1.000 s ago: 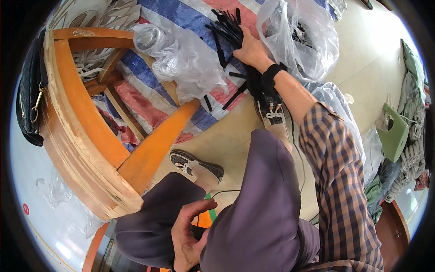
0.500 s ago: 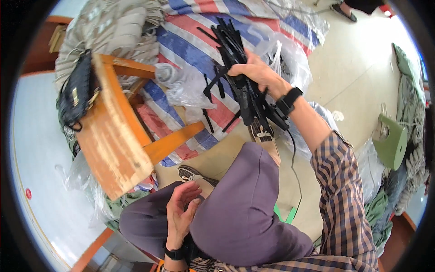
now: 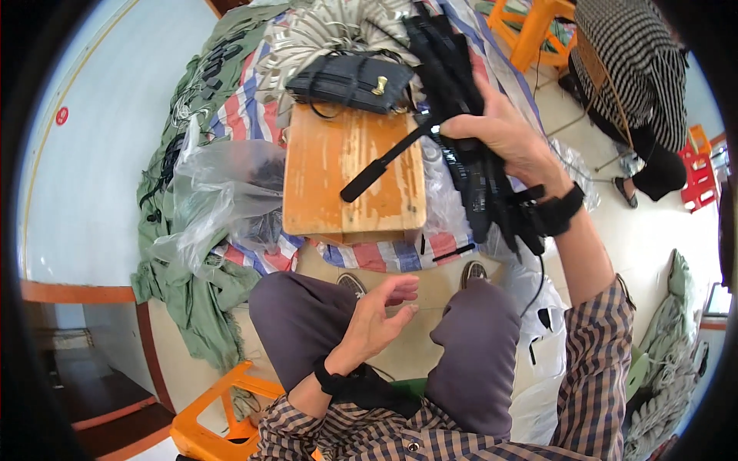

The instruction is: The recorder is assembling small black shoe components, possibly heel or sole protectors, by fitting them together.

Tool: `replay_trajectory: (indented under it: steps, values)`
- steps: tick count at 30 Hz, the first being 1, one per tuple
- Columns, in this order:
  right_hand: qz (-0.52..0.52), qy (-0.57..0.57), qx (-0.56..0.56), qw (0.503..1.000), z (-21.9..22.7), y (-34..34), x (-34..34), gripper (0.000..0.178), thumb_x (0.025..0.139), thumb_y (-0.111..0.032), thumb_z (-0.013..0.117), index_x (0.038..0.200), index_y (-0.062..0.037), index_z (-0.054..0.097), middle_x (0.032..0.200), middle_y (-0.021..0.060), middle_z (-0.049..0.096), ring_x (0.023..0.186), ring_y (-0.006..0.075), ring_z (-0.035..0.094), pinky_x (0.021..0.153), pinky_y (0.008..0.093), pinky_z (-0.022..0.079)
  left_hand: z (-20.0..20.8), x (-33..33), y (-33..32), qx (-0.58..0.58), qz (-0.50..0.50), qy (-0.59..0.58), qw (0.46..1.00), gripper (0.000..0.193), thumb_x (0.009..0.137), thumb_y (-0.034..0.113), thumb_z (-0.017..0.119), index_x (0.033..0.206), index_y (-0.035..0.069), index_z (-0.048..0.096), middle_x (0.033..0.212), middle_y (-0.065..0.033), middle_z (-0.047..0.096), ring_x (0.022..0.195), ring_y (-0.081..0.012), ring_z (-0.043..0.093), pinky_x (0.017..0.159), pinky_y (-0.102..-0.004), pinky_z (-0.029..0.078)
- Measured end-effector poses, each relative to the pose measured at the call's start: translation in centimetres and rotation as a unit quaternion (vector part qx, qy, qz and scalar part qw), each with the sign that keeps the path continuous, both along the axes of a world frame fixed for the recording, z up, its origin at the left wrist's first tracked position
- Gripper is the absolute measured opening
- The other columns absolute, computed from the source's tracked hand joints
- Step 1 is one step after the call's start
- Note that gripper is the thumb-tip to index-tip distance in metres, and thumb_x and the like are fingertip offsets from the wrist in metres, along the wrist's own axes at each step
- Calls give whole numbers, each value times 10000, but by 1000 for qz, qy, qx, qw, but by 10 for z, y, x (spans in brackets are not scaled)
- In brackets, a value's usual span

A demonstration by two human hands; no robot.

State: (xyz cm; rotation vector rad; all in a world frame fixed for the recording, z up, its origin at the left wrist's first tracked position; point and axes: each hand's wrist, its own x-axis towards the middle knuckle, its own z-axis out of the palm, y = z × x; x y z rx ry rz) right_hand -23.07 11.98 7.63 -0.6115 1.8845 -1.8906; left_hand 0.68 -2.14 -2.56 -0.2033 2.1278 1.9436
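Observation:
My right hand (image 3: 511,138) is wrapped round a thick bundle of black strips (image 3: 442,65), held up beside the right edge of a worn wooden stool (image 3: 307,196). One strip with a wider end (image 3: 364,181) sticks out of the bundle to the left, above the stool top. What the strips are made of, I cannot tell. Over my lap, my left hand (image 3: 380,315) is raised with its fingers apart and nothing in it. A black handbag (image 3: 350,83) with a gold clasp lies on the stool's far end.
Clear plastic bags (image 3: 223,196) lie left of the stool, with green cloth (image 3: 204,307) below them. A striped red, white and blue sheet (image 3: 377,257) covers the floor under the stool. Beyond it sits another person (image 3: 638,65) near orange stools (image 3: 530,34).
The view has swung left, bringing the stool in front of me. My right hand still grips the bundle, now beside the stool. My left hand has lifted off my leg, staying open.

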Motion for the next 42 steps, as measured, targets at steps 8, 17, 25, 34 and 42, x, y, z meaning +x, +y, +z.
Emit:
replay_trajectory:
  steps: [8, 17, 25, 34, 42]
  values:
    - [-24, 393, 404, 826, -69, -125, 5, 768, 675, -190, 688, 1359, -147, 340, 1007, 197, 516, 989, 348, 529, 846, 415, 456, -3, 11, -32, 30, 69, 28, 997, 374, 836, 29, 585, 1200, 7, 498, 1080, -97, 600, 1037, -181, 580, 914, -324, 451]
    - [17, 425, 453, 784, -80, -138, 5, 851, 706, -495, 680, 1393, -155, 311, 1136, 203, 491, 1082, 359, 489, 907, 479, 406, -3, 17, -40, 16, 80, 43, 996, 374, 825, 24, 584, 1189, 7, 503, 1062, -103, 607, 1008, -185, 592, 892, -316, 461]
    - [31, 307, 254, 916, -58, -90, -6, 685, 800, -525, 589, 1238, -4, 512, 1176, 254, 547, 1117, 356, 518, 950, 397, 408, -7, 16, -36, 15, 89, 58, 994, 364, 833, 17, 578, 1187, 5, 500, 1085, -111, 595, 1002, -184, 592, 862, -305, 469]
    - [-128, 151, 193, 961, -76, 48, 13, 344, 883, -249, 563, 1101, 14, 604, 968, 71, 655, 869, 114, 580, 749, 251, 452, -18, 9, -39, 58, 154, 83, 983, 337, 836, -8, 553, 1169, -10, 501, 1061, -110, 598, 976, -174, 594, 861, -290, 468]
    - [-246, -144, 133, 949, -178, 190, 84, 269, 871, -139, 527, 1084, 6, 606, 973, 72, 640, 871, 145, 614, 727, 288, 513, -12, -1, -21, 5, 100, -8, 995, 344, 854, 5, 545, 1195, -8, 497, 1085, -105, 579, 978, -167, 586, 853, -273, 458]
